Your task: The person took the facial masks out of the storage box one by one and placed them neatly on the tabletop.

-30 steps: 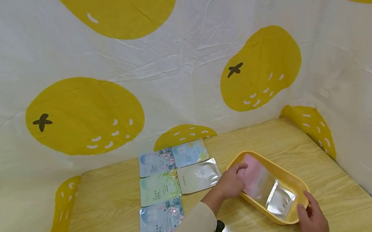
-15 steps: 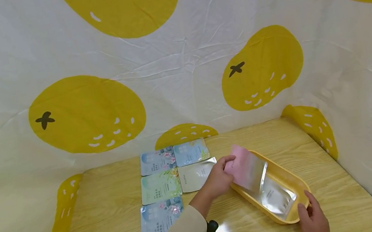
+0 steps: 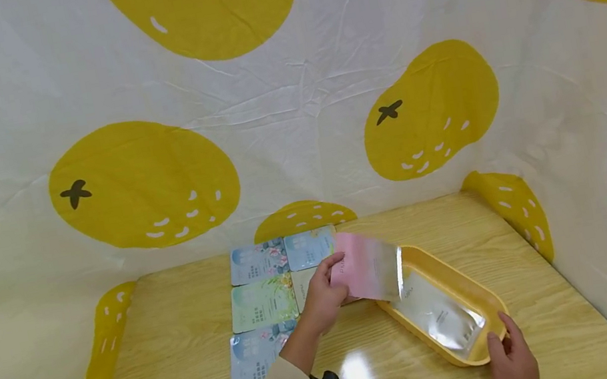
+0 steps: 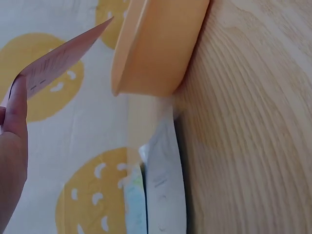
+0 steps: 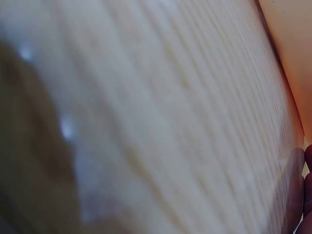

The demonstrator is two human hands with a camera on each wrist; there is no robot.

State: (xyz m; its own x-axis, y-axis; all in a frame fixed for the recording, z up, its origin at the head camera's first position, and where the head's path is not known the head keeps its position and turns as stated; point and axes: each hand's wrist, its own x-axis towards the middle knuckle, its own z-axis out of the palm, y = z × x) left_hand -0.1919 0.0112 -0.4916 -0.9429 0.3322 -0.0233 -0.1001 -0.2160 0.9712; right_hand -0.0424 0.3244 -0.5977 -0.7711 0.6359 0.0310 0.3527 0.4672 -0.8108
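Note:
My left hand (image 3: 324,297) pinches a pink-and-silver mask sachet (image 3: 367,266) by its pink end. The sachet hangs in the air between the laid-out sachets and the yellow tray, its silver end over the tray's near rim. In the left wrist view the sachet (image 4: 63,56) tilts upward, above the table. My right hand (image 3: 513,361) holds the near right end of the yellow tray (image 3: 446,273), thumb on the rim. A silver sachet (image 3: 437,311) lies inside the tray. Only part of the right fingers (image 5: 295,190) shows in the right wrist view.
Two blue sachets (image 3: 256,263) (image 3: 310,248) lie at the back, with a green sachet (image 3: 263,304) and a partly hidden silver sachet (image 3: 302,284) in front. Another blue sachet (image 3: 257,358) lies nearest. A fruit-print cloth (image 3: 291,117) surrounds the wooden table (image 3: 175,361).
My left hand has drawn the pink sachet up out of the tray and to the left, uncovering more of the silver one beneath. My right hand stays on the tray.

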